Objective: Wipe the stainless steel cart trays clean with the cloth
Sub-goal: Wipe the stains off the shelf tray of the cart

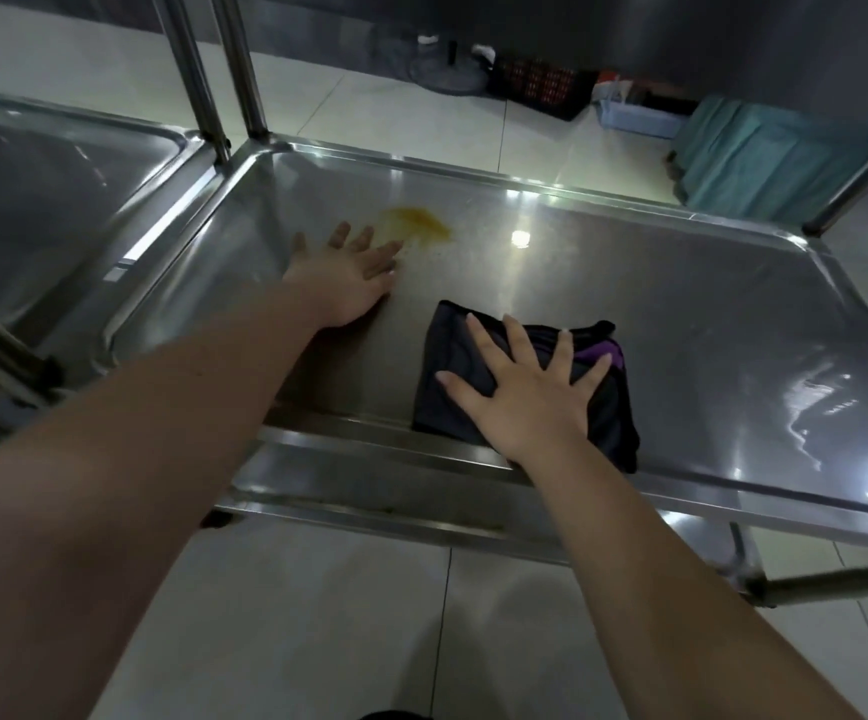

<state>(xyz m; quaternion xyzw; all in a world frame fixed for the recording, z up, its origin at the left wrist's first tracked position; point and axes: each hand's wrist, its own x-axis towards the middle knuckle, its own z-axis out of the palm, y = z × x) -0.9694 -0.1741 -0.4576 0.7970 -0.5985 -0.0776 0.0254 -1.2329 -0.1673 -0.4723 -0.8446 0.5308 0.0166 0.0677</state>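
Fingers [517, 345] of the right hand [525, 397] are spread wide and straight, pressed flat on top of a folded dark cloth [447, 356] with a purple strip showing at its far right corner. The palm covers the middle of the cloth and nothing is curled round it. The cloth lies on the floor of the stainless steel tray [681, 314], close to the near rim and a little left of the tray's middle.

The left hand [343, 283] lies open on the bare steel to the left of the cloth, apart from it, with its fingers [341, 236] straight, slightly fanned and pointing away from the person. It holds nothing. Just past those fingertips, toward the far left corner of the tray, is a yellow-orange stain [416, 223], with fine specks scattered to its right. A bright light reflection sits on the steel beyond the cloth.

Both bare forearms reach in from the near edge. Two upright steel posts [242, 65] rise at the tray's far left corner, and a second steel tray [58, 174] lies to the left of them. Pale tiled floor [317, 615] shows below and beyond the cart. Against the far wall stand a dark slatted crate [541, 85], a light blue basket [634, 119] and something draped in teal fabric [764, 153].
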